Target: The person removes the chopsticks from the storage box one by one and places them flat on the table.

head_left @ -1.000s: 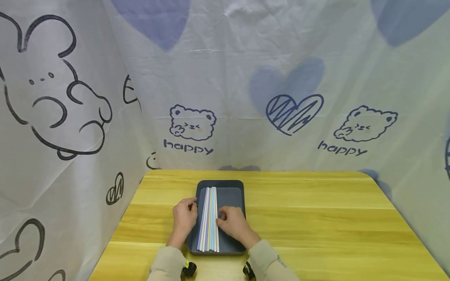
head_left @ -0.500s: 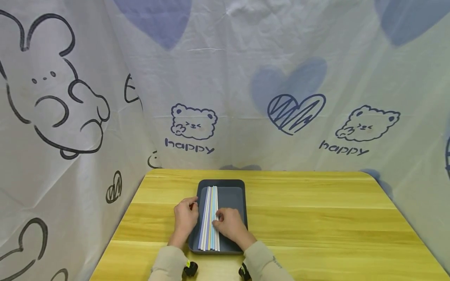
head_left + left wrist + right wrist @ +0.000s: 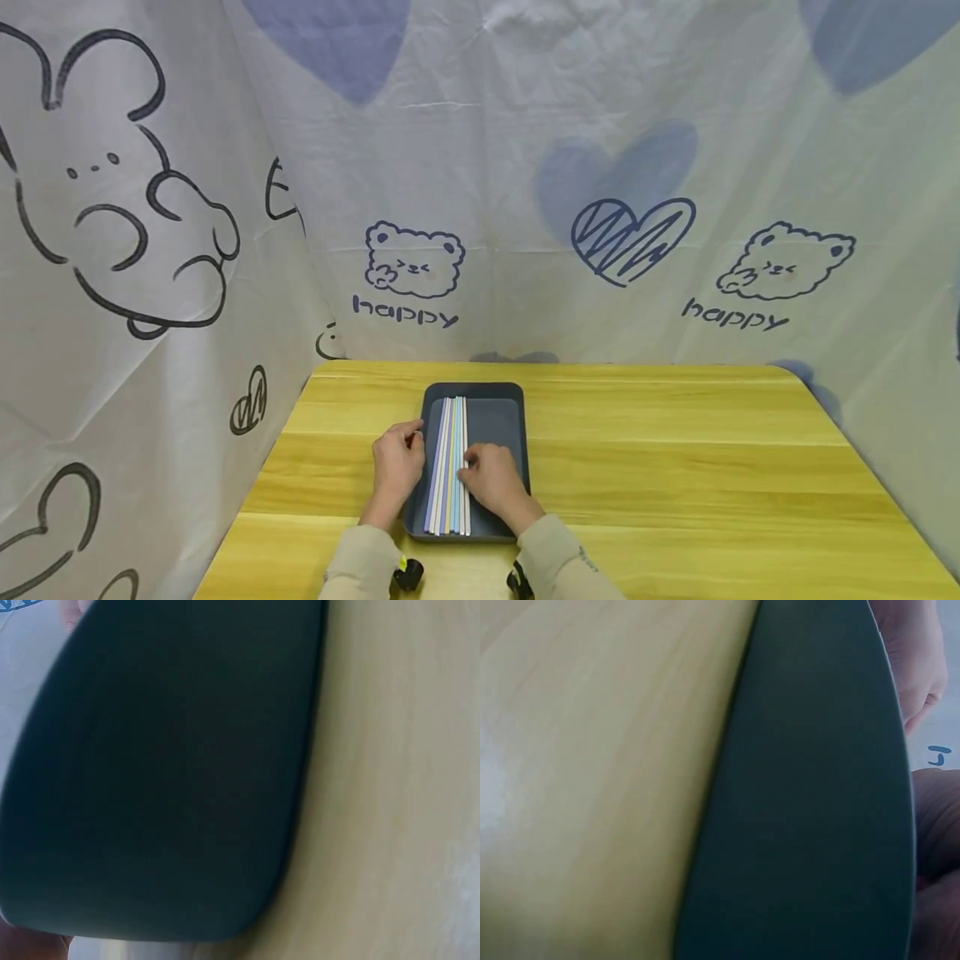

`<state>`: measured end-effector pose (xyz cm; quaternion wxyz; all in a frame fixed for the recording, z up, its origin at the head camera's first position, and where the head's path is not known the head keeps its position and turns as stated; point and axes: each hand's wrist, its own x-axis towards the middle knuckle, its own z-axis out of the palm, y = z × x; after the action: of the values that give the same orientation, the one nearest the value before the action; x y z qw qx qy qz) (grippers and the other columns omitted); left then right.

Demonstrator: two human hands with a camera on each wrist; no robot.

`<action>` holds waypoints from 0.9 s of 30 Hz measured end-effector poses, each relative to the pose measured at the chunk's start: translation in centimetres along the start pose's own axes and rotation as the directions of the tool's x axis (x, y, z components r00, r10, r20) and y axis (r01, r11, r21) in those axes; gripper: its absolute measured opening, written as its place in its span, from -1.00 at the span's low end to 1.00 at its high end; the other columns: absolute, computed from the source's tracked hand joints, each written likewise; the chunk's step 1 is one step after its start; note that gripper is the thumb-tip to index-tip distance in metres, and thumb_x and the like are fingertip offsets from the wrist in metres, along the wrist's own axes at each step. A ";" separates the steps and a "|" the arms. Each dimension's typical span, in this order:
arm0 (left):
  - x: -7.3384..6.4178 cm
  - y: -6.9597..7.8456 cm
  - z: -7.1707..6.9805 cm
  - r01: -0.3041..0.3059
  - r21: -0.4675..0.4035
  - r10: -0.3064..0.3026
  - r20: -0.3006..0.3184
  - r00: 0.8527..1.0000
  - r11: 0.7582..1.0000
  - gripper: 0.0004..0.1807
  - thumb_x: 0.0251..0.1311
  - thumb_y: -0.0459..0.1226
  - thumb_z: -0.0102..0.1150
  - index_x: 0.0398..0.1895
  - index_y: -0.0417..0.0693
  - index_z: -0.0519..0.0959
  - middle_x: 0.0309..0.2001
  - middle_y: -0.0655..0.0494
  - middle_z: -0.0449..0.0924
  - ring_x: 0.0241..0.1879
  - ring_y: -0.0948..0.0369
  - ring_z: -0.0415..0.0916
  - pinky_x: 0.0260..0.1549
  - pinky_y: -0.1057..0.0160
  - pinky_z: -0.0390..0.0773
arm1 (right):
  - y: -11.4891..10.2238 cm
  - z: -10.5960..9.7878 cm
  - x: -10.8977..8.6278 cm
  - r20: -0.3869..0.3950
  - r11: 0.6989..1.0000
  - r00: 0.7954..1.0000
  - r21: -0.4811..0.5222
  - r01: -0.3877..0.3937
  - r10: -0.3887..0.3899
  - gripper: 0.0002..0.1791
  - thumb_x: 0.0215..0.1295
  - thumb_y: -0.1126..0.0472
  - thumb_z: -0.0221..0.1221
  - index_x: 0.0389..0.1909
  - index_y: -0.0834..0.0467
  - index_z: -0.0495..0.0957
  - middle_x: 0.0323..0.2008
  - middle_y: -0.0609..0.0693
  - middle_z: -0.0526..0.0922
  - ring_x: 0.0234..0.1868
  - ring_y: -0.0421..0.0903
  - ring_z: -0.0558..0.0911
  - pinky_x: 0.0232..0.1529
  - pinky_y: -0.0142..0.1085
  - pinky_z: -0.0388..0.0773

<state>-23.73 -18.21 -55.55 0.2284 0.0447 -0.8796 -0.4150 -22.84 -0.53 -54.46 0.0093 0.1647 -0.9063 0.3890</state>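
A dark grey rectangular tray (image 3: 495,417) lies on the table. Inside it, long thin pastel sticks (image 3: 446,500) in white, purple, yellow and light blue lie side by side along the left half. My left hand (image 3: 396,467) is at the tray's left rim with bent thumb and forefinger; whether it grips the rim is unclear. My right hand (image 3: 495,479) reaches over the right rim, its bent fingertips at the rightmost sticks. A pinch there cannot be made out. Both wrist views are mostly filled by the tray's outer wall (image 3: 165,772), with only parts of hands at the edges.
The yellow wood-grain table (image 3: 675,467) extends far to the right of the tray. Behind it hangs a pale printed cloth (image 3: 517,292), and another cloth wall (image 3: 172,375) stands at the left. Black wrist cameras (image 3: 408,575) sit below the sleeves.
My right hand has moved left over the sticks and then slightly back right, staying at their right side. The left hand keeps its place at the rim. The camera view shifts slightly.
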 end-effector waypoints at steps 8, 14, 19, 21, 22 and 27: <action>0.1 0.0 0.1 -0.032 0.006 0.032 -0.019 0.999 0.999 -0.76 0.28 -0.57 0.24 -0.04 -0.41 0.75 -0.04 -0.32 0.78 -0.09 -0.15 0.77 -0.14 -0.05 0.75 | 0.3 0.3 0.0 -0.053 0.999 0.998 -0.026 -0.033 0.031 -0.84 0.16 0.35 0.43 -0.25 0.33 0.73 -0.48 0.06 0.75 -0.44 -0.13 0.66 -0.35 -0.24 0.61; 0.1 -0.1 0.0 -0.020 -0.008 0.020 -0.001 1.000 1.000 -0.76 0.31 -0.54 0.23 0.00 -0.41 0.74 -0.02 -0.32 0.77 -0.07 -0.15 0.77 -0.12 -0.04 0.76 | 0.1 0.1 0.0 -0.072 0.997 0.994 -0.012 -0.081 0.080 -0.83 0.14 0.35 0.46 -0.28 0.33 0.73 -0.37 0.14 0.79 -0.31 0.01 0.73 -0.22 -0.10 0.69; 0.1 -0.2 0.0 -0.028 -0.005 0.028 -0.003 1.000 1.000 -0.76 0.31 -0.54 0.23 -0.01 -0.41 0.74 -0.02 -0.32 0.77 -0.07 -0.15 0.77 -0.12 -0.04 0.76 | 0.1 -0.1 0.0 -0.081 0.992 0.989 -0.010 -0.125 0.123 -0.84 0.12 0.34 0.49 -0.32 0.32 0.73 -0.35 0.15 0.78 -0.27 0.06 0.74 -0.19 -0.08 0.70; 0.1 -0.3 0.0 -0.029 -0.004 0.029 -0.003 1.000 1.000 -0.76 0.31 -0.54 0.23 -0.01 -0.41 0.74 -0.02 -0.32 0.77 -0.06 -0.16 0.77 -0.12 -0.05 0.76 | 0.0 -0.2 0.0 -0.085 0.990 0.986 -0.007 -0.142 0.141 -0.85 0.11 0.34 0.50 -0.35 0.30 0.73 -0.36 0.13 0.77 -0.27 0.05 0.72 -0.21 -0.10 0.69; 0.0 -0.3 0.1 -0.027 -0.003 0.027 -0.002 1.000 1.000 -0.76 0.31 -0.54 0.23 -0.01 -0.41 0.74 -0.02 -0.32 0.77 -0.06 -0.16 0.77 -0.12 -0.05 0.76 | 0.0 -0.2 -0.1 -0.086 0.988 0.985 0.001 -0.151 0.151 -0.86 0.10 0.35 0.50 -0.39 0.29 0.72 -0.39 0.12 0.75 -0.31 0.04 0.71 -0.26 -0.12 0.68; 0.0 -0.5 0.2 -0.009 0.001 0.009 0.010 1.000 1.000 -0.76 0.33 -0.54 0.22 0.01 -0.40 0.74 0.00 -0.32 0.77 -0.04 -0.15 0.76 -0.11 -0.03 0.76 | -0.1 -0.2 -0.3 -0.082 0.973 0.971 0.065 -0.221 0.226 -0.78 0.06 0.39 0.43 -0.63 0.18 0.59 -0.69 -0.04 0.59 -0.66 -0.13 0.55 -0.57 -0.27 0.52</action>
<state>-23.86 -18.37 -56.05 0.2259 0.0385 -0.8811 -0.4136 -22.57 -0.40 -54.28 0.0013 0.0443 -0.9067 0.4195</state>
